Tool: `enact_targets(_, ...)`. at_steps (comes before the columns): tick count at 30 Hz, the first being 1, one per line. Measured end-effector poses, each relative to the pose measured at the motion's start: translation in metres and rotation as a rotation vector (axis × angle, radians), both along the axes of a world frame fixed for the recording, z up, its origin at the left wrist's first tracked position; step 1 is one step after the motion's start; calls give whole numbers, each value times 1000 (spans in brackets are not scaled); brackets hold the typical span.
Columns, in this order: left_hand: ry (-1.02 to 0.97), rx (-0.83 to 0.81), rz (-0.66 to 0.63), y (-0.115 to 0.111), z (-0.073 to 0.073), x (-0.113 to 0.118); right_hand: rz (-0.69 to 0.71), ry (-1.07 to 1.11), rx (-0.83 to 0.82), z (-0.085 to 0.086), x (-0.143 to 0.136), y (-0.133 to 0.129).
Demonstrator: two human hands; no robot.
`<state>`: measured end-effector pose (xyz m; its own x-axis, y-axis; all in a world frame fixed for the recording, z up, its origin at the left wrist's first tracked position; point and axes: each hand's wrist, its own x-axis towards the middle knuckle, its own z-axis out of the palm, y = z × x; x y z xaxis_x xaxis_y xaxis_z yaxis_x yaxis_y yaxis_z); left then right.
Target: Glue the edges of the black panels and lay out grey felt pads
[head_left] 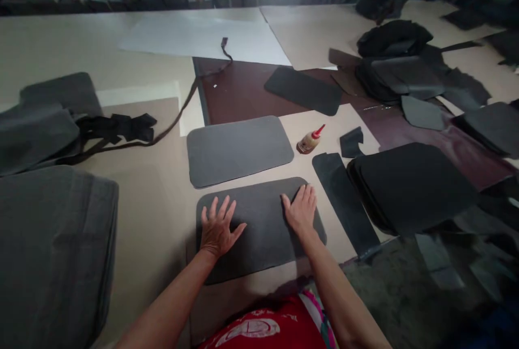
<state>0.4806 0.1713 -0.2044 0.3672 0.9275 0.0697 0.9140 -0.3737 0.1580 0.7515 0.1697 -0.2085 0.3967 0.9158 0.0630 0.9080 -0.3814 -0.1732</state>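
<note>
Both palms lay flat, fingers spread: left hand [218, 228], right hand [300, 209], pressing grey panel [259, 230] beneath them. Smoothing step, probably. Next needs firm, even pressure. Second panel [239, 150], glue bottle [310, 139] just beyond fingertips.

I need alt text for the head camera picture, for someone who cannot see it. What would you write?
Two bare hands, the left hand and right hand, press flat on a grey rounded panel on a tan table. A second grey panel lies just beyond it, with a small red-capped glue bottle and stacks of dark cut pieces to the right.
</note>
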Motion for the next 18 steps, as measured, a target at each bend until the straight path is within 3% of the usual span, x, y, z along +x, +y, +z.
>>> enact_targets(4, 4, -1, 1, 1, 2, 1, 138, 67, 28, 8, -29, 19)
enact_targets(7, -5, 10, 0, 1, 2, 3, 185, 116, 6, 3, -32, 21)
enact_targets(11, -22, 23, -9, 1, 2, 4, 54, 88, 27, -8, 2, -7)
enact_targets(14, -26, 21, -16, 0, 2, 4, -24, 62, 69, -5, 25, -36)
enact_targets(18, -38, 12, -8, -2, 2, 2, 142, 77, 62, 5, 14, -59)
